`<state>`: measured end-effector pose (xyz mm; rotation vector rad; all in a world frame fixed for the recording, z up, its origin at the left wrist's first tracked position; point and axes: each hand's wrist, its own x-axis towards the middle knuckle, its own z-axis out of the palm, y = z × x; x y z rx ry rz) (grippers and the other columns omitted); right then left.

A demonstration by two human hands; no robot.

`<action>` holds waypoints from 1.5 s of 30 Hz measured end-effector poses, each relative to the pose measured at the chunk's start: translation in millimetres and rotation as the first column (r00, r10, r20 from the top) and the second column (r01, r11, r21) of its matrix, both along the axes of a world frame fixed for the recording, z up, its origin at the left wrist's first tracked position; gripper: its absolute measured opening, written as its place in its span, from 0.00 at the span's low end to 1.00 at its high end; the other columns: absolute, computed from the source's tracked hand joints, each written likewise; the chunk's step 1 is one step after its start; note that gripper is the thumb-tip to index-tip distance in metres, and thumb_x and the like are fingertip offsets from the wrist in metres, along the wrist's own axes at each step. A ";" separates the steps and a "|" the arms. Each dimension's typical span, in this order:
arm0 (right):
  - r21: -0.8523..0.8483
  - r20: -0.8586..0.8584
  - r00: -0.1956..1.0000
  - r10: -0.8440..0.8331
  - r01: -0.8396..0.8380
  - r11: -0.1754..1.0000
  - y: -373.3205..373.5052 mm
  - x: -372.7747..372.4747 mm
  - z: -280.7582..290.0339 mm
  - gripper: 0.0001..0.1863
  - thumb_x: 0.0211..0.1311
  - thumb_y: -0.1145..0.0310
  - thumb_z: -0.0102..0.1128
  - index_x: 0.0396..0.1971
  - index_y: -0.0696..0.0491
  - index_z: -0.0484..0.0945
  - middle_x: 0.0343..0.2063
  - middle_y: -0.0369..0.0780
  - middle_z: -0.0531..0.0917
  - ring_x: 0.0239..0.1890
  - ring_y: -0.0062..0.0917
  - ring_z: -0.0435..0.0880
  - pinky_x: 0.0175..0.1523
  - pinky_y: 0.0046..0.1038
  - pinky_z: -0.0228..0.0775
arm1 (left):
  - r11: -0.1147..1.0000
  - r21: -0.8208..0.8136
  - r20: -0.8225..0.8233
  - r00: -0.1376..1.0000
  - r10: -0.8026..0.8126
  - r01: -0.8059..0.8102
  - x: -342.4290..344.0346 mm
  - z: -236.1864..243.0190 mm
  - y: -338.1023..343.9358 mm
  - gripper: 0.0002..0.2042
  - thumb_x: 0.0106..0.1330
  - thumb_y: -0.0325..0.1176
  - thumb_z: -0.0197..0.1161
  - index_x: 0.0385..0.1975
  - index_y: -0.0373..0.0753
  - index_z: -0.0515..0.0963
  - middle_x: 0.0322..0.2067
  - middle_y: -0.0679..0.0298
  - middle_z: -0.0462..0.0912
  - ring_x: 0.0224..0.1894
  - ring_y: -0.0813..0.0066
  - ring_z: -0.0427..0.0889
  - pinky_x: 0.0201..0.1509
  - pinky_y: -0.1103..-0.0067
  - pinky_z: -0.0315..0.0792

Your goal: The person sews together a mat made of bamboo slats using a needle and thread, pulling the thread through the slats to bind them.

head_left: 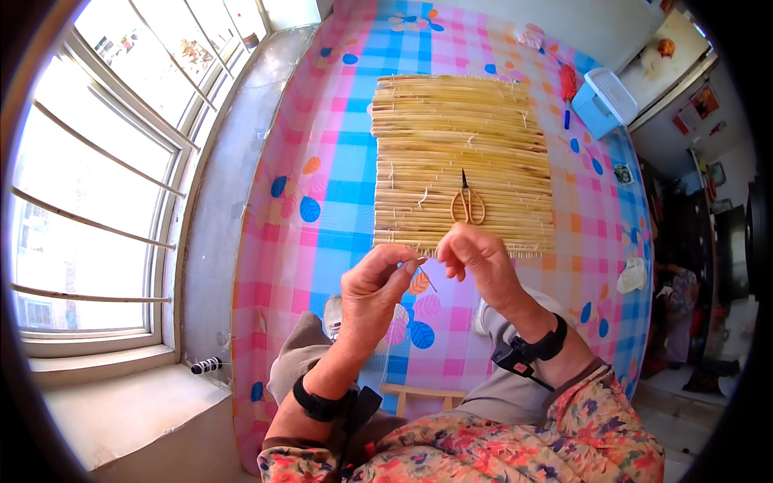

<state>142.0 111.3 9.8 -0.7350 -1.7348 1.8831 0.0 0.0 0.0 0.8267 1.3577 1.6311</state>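
My left hand [378, 290] pinches a thin needle [429, 282] near its eye end, the shaft slanting down from my fingertips. Just to its right, my right hand [475, 262] is raised with thumb and fingers curled together; anything between them is too fine to make out. Both hands are over the lower edge of a mat of straw-coloured reeds [459, 129], which has short pale ties along it. Scissors [467, 205] with looped tan handles and dark blades lie on the mat, just beyond my right hand.
A checked, patterned sheet [322, 137] surrounds the mat. At right are a lidded blue box [602, 103], a red bundle [568, 80] and a white cloth [632, 275]. A barred window [97, 193] and sill are left; a person [679, 310] is at far right. My legs are below.
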 end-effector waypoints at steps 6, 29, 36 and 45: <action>0.240 0.096 0.993 0.068 -0.090 0.967 -10.6 -19.7 -7.0 0.22 0.62 0.54 0.57 0.20 0.59 0.72 0.15 0.36 0.68 0.20 0.18 0.63 0.25 0.23 0.59 | 0.999 0.032 -0.440 0.898 0.013 0.001 -9.1 2.3 -4.5 0.05 0.58 0.18 0.60 0.32 0.34 0.76 0.30 0.66 0.78 0.23 0.87 0.70 0.24 0.88 0.64; 0.231 0.106 0.992 0.066 -0.089 0.969 -12.2 -28.6 -10.1 0.08 0.63 0.68 0.55 0.28 0.57 0.74 0.25 0.34 0.71 0.24 0.15 0.70 0.26 0.19 0.67 | 0.993 -0.078 -0.319 0.946 0.061 -0.090 -20.4 -14.2 -16.4 0.03 0.58 0.20 0.62 0.29 0.35 0.78 0.22 0.72 0.75 0.20 0.92 0.66 0.20 0.90 0.59; 0.111 0.110 0.991 0.076 -0.088 0.990 -6.0 -20.5 -12.6 0.15 0.68 0.59 0.49 0.32 0.57 0.74 0.26 0.34 0.72 0.25 0.13 0.71 0.21 0.16 0.69 | 0.989 -0.145 -0.017 0.999 0.038 -0.040 -20.9 -4.4 -15.7 0.02 0.60 0.22 0.60 0.31 0.35 0.78 0.25 0.68 0.81 0.17 0.91 0.67 0.17 0.92 0.59; -0.003 0.009 1.000 -0.003 0.003 1.000 -3.9 -21.7 -16.8 0.19 0.68 0.53 0.46 0.40 0.55 0.75 0.29 0.34 0.74 0.28 0.13 0.72 0.32 0.16 0.68 | 0.983 0.148 0.094 0.987 -0.127 0.112 -15.7 22.8 -24.2 0.03 0.61 0.22 0.58 0.32 0.32 0.77 0.32 0.59 0.80 0.22 0.83 0.72 0.22 0.87 0.65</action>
